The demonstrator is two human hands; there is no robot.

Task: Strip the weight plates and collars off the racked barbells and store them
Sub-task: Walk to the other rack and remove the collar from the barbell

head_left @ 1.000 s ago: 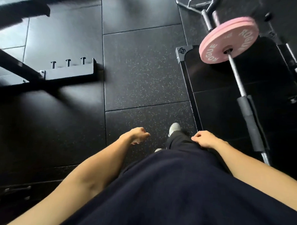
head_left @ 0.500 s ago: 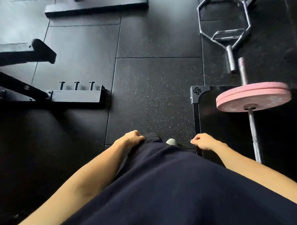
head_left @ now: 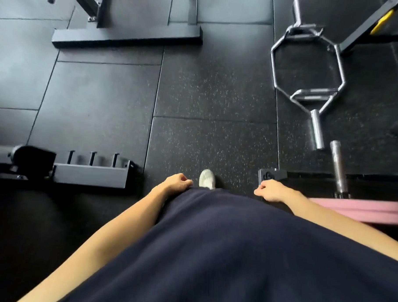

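Nothing is in our left hand (head_left: pixel 177 184) or right hand (head_left: pixel 271 190); both hang loosely curled. Pink plates (head_left: pixel 359 210) remain on the barbell (head_left: pixel 337 168) at near right, so stripping is unfinished.

The scene is dim, with soft light falling from the upper left and graying the floor mats (head_left: pixel 22 58) there. The lower left sinks into deep shadow. The chrome bar frame (head_left: pixel 307 71) shows bright glare. Wide-angle distortion bends straight lines near the edges, and slight blur softens details.
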